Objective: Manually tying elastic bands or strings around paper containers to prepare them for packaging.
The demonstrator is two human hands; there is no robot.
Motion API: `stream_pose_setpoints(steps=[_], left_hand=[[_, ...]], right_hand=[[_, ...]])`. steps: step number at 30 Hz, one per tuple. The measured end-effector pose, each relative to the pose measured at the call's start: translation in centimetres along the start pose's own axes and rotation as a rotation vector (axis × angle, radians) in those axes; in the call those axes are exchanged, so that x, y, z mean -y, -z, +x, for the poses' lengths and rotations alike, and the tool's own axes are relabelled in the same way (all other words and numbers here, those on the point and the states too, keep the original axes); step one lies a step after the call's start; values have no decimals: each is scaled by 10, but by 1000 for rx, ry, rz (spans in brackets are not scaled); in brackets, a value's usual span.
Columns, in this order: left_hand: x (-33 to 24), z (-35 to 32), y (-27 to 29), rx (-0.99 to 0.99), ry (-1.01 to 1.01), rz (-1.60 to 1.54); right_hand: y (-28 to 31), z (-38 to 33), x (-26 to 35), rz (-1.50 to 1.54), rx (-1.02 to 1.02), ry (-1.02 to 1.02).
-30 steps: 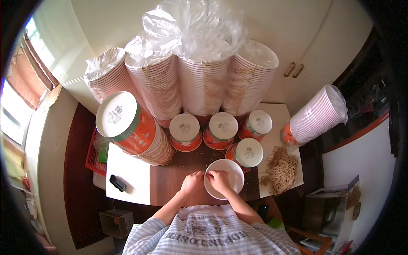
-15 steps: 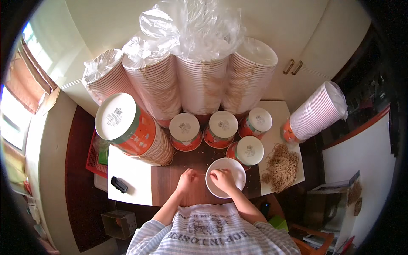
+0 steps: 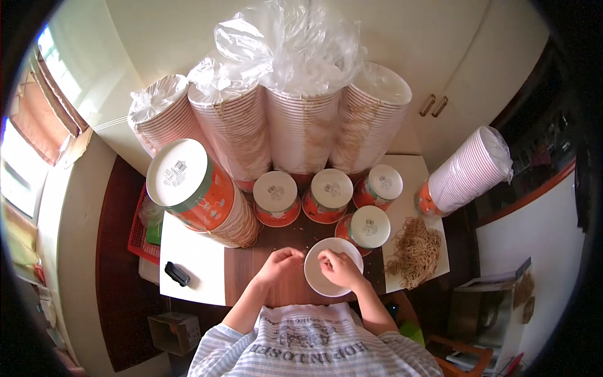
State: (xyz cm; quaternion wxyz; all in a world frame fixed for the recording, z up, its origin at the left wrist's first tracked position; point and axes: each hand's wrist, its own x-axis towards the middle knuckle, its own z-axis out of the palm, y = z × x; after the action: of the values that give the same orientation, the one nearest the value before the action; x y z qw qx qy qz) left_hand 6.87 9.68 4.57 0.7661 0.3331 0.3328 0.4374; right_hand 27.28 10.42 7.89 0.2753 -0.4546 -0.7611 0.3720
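A white paper tub (image 3: pixel 333 288) stands with its mouth up on the brown middle of the table. Over it is my right hand (image 3: pixel 341 269), fingers curled together in a pinch. My left hand (image 3: pixel 278 266) is just left of the rim, its thumb and fingers closed toward the tub. Anything they pinch is too small to make out. Behind the tub several orange-red paper tubs stand upside down, the nearest tub (image 3: pixel 369 227) close to its right rim. A heap of tan strings (image 3: pixel 414 254) lies to the right on a white board.
Tall plastic-wrapped stacks of tubs (image 3: pixel 303 129) line the back. A string-wound stack (image 3: pixel 213 204) leans at left, above a small black object (image 3: pixel 176 274). Another wrapped stack (image 3: pixel 468 169) stands at far right, near a cabinet with handles (image 3: pixel 434 105).
Both hands have shifted slightly right, and the left has risen a little toward the tub's rim. The whole view has also tilted slightly.
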Motion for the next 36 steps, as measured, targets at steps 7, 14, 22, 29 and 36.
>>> stream_pose_setpoints(steps=[7,14,22,29,36], left_hand=[[23,14,-4,12,11,629],[18,15,2,14,62,507],[17,14,7,164,-53,252],[19,12,16,-12,76,380],[22,12,21,-22,49,318]], right_hand=[[4,10,5,87,0,80],[-9,5,-13,-218,-48,161],[-24,6,-19,-315,-91,222],[-25,0,-12,-290,-217,194],[-40,-10,0,-379,-42,274]])
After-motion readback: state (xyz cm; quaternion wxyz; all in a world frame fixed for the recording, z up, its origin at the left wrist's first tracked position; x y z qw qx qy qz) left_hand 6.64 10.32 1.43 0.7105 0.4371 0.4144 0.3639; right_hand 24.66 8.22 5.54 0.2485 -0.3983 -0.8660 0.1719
